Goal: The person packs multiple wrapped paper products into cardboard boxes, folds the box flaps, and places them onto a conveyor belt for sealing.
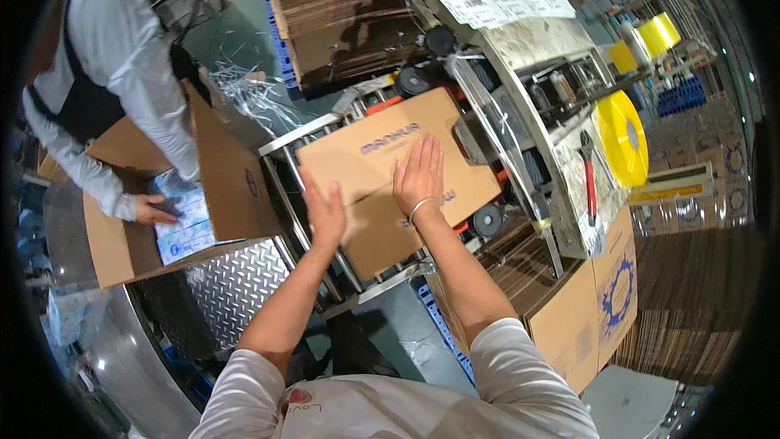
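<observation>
A closed brown cardboard box [382,187] with blue print lies on a roller conveyor, its far right end up against a carton-sealing machine [528,97]. My right hand [420,177], with a bangle at the wrist, rests flat on the top of the box, fingers together and stretched out. At the near left edge of the box is my left hand [323,210], thumb spread from the fingers and slightly blurred; whether it presses on the side cannot be made out. Neither hand grips anything.
To the left, a co-worker [122,49] reaches into an open carton [114,236] holding blue-white packs. Yellow tape rolls [623,140] and red-handled pliers [589,179] sit on the machine. Flat cardboard stacks [366,16] stand behind; a tread-plate surface [236,289] lies near left.
</observation>
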Demonstrator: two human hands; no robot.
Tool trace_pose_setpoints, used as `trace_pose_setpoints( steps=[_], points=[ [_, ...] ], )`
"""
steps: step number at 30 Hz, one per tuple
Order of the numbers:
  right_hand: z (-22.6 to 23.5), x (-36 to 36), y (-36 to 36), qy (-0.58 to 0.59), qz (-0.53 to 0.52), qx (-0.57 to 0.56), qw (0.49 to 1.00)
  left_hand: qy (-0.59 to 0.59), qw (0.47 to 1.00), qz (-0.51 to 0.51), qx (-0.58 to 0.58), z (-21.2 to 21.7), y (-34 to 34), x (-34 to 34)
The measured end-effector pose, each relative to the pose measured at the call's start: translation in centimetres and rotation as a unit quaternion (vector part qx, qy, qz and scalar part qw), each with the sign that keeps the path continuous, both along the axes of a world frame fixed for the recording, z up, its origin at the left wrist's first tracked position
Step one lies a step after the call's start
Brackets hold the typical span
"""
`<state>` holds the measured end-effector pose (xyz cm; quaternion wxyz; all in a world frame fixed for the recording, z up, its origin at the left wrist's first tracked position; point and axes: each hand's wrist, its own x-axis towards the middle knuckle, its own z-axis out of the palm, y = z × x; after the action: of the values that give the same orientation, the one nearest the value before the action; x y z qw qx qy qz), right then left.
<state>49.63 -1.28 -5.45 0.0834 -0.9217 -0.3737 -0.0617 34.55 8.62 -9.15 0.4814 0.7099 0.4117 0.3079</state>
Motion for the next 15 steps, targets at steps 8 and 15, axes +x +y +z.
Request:
trace_pose_setpoints(
  steps=[8,15],
  points=[
    [0.3,-11.0,1.7,0.049,0.141,0.047,0.988,-0.07,0.959,-0.21,-0.177,-7.5,-0.1,-0.7],
    [-18.5,-22.1,-21.2,0.282,0.241,-0.365,0.854,0.139,0.926,-0.349,-0.027,-7.4,0.6,-30.2]
  ],
)
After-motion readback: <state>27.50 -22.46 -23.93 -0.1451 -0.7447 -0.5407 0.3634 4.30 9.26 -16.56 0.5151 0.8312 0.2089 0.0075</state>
